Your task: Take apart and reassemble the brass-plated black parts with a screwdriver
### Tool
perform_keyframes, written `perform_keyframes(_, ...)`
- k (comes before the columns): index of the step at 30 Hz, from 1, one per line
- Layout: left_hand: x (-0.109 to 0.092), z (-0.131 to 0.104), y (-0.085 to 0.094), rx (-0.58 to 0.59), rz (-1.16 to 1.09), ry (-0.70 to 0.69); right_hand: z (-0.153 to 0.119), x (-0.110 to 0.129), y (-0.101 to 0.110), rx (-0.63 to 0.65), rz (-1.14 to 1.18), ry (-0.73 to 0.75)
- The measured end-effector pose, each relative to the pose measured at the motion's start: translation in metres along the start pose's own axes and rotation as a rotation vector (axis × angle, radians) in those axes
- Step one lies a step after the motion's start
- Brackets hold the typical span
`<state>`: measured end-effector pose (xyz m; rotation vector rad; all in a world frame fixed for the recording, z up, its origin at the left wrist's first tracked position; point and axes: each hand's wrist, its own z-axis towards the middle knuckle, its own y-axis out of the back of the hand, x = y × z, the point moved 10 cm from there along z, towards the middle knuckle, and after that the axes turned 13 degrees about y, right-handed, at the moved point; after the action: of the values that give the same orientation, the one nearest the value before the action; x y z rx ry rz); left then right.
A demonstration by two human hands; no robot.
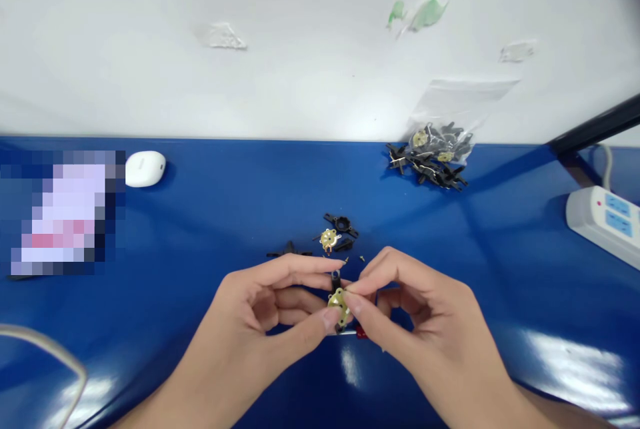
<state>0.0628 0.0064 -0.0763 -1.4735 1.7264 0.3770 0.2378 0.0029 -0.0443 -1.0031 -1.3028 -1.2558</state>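
My left hand [275, 312] grips a small assembly, its thumb resting on a round yellowish disc with holes [338, 308]. Behind the disc shows a black plastic piece [336, 280] with a ring-shaped tip. The thumb and index finger of my right hand [405, 309] pinch the disc's right edge. Just below the hands, a red-ended tool with a thin metal shaft [361, 332] is mostly hidden. Beyond the fingertips lie a black ring-shaped bracket [342, 223], a second brass-coloured disc [329, 238] and a few tiny screws [362, 258].
Against the wall lies a clear plastic bag [445, 129] of black and yellowish parts, with loose black parts [435, 172] beside it. A white power strip [605, 219] is at the right. On the left are a white rounded case [145, 168], a blurred-out phone-like device [65, 216] and a cable [50, 346].
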Motion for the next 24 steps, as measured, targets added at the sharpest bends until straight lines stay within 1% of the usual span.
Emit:
perform_keyframes(8,0.0016,0.0049,-0.0012,0.049,-0.047,0.026,0.0011,0.001,0.0016,0.006,-0.067,0.025)
perform_keyframes(13,0.0036,0.0047,-0.0009,0.059,-0.046,0.027,0.0023,-0.0019,-0.0006,0.018,-0.027,-0.023)
perform_keyframes(19,0.0036,0.0055,-0.0031,0.068,-0.073,0.027,0.0007,-0.0025,0.0005,0.014,0.002,-0.031)
perform_keyframes(24,0.0059,0.0083,-0.0048,0.11,-0.122,0.033,0.0013,-0.003,-0.0002,0.016,0.007,-0.045)
